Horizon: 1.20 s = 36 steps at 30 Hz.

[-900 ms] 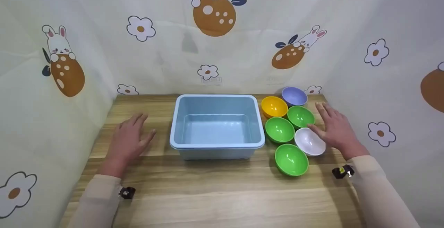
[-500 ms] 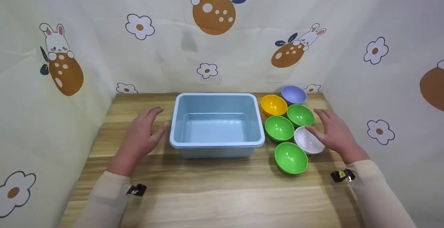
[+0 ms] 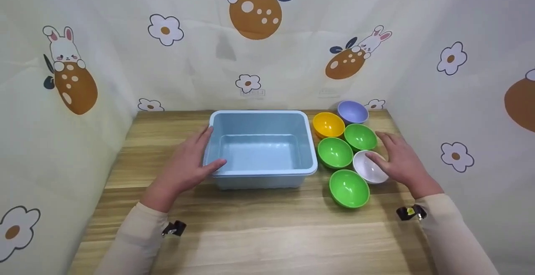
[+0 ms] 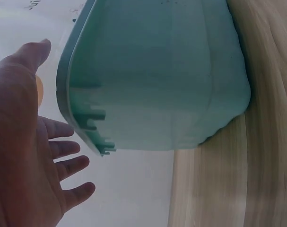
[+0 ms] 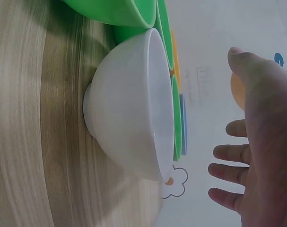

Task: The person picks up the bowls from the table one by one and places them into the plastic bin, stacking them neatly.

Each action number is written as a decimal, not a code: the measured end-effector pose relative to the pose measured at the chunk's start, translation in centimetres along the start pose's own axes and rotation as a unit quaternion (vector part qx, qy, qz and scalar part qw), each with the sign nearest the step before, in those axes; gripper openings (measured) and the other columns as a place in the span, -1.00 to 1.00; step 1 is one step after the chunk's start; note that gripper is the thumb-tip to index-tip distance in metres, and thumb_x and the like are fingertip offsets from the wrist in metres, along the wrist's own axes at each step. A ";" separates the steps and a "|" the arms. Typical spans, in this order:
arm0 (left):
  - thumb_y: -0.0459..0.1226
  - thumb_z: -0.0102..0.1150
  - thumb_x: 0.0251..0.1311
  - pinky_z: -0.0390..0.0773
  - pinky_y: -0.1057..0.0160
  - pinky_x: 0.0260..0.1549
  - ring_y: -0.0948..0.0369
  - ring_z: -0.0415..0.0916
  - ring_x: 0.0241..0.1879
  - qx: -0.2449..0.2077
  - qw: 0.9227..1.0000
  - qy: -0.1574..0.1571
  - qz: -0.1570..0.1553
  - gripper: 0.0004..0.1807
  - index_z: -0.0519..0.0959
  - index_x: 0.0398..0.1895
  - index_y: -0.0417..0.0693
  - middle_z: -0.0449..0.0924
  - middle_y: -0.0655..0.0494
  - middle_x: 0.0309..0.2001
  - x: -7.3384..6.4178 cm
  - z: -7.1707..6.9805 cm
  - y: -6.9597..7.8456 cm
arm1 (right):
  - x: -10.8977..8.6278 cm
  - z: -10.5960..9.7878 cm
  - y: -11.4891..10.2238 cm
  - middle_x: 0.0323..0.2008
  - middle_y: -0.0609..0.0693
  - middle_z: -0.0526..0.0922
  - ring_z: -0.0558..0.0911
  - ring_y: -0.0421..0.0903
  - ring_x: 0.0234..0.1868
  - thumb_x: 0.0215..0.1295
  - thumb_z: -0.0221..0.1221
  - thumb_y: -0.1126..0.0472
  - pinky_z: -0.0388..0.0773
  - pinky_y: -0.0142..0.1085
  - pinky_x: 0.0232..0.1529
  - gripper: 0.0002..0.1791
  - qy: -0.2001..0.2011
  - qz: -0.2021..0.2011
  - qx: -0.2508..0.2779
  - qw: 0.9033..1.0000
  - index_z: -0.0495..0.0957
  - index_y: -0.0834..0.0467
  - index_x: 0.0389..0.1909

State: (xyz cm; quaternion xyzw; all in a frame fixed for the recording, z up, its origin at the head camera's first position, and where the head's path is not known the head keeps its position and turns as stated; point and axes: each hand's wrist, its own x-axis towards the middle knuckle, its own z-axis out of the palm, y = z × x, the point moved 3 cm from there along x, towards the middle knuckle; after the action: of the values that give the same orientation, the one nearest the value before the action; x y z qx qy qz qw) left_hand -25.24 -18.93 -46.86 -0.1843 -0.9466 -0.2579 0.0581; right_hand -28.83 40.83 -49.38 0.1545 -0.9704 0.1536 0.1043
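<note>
Wooden table [image 3: 267,233], printed cloth [image 3: 196,66] behind, six bowls [image 3: 335,153] beside blue basin [image 3: 263,182]

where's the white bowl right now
In the head view, the white bowl stands right of centre on the wood-grain table, just behind and right of the frontmost green bowl, near the right hand.

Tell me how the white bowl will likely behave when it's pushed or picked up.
The white bowl would probably tip or rock if pushed at its rim, as its foot is much narrower than its flared top. It is likely stiff, given its evenly rounded walls. Its smooth, shiny surface suggests it could be somewhat slippery.
</note>
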 end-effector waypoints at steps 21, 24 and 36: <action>0.58 0.19 0.22 -0.05 -0.34 0.66 -0.30 -0.10 0.74 0.020 0.998 -0.050 -0.019 0.50 -0.19 0.81 -0.28 -0.33 -0.17 0.82 0.5 1.5 0.3 | -0.2 -0.3 0.0 0.54 0.41 0.38 0.38 0.48 0.52 0.58 0.25 -0.29 0.29 0.48 0.47 -0.05 -0.014 0.016 0.012 1.000 0.30 0.31 0.65; 0.59 0.18 0.22 -0.07 -0.32 0.67 -0.30 -0.12 0.74 0.024 0.998 -0.051 -0.019 0.51 -0.20 0.81 -0.29 -0.33 -0.19 0.82 0.5 1.5 0.3 | -0.2 -0.2 0.0 0.54 0.41 0.39 0.38 0.47 0.52 0.58 0.25 -0.29 0.29 0.47 0.48 -0.06 -0.016 0.014 0.013 1.000 0.31 0.31 0.65; 0.55 0.22 0.24 -0.06 -0.32 0.67 -0.28 -0.15 0.75 0.026 0.998 -0.050 -0.016 0.49 -0.18 0.80 -0.33 -0.30 -0.25 0.81 0.6 1.6 0.4 | -1.4 0.7 1.2 0.55 0.37 0.40 0.42 0.46 0.50 0.46 0.40 -0.24 0.34 0.53 0.41 -0.04 -0.054 0.007 0.071 0.996 0.35 0.29 0.62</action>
State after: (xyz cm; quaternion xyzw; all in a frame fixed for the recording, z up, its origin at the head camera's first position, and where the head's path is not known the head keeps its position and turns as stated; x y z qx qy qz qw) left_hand -25.71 -17.62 -47.95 -0.1804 -0.9575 -0.2247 0.0109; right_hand -28.05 42.02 -50.72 0.1625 -0.9624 0.2139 0.0394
